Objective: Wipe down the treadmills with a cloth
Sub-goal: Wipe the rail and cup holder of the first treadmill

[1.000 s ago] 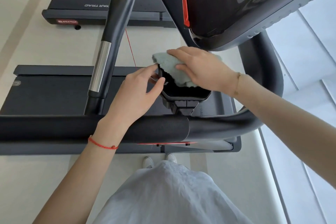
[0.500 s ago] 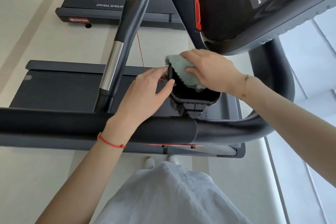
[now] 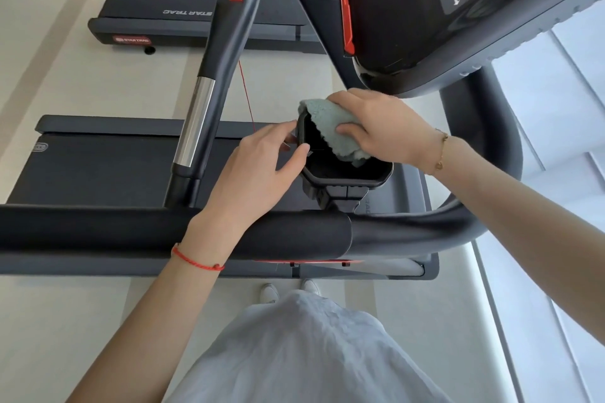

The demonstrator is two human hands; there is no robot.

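Cloth [image 3: 330, 127], pale green and looking soft and light, is lying over the far rim of the black cup holder [image 3: 347, 173], which is sitting on the treadmill's handrail [image 3: 98, 229] under the console [image 3: 425, 10]. The right hand [image 3: 383, 127] is pressing it down with fingers curling round it, while the left hand [image 3: 258, 170] is pinching the holder's left rim to steady it. Being limp, the cloth is probably handling best when bunched under the fingers, not held by an edge.
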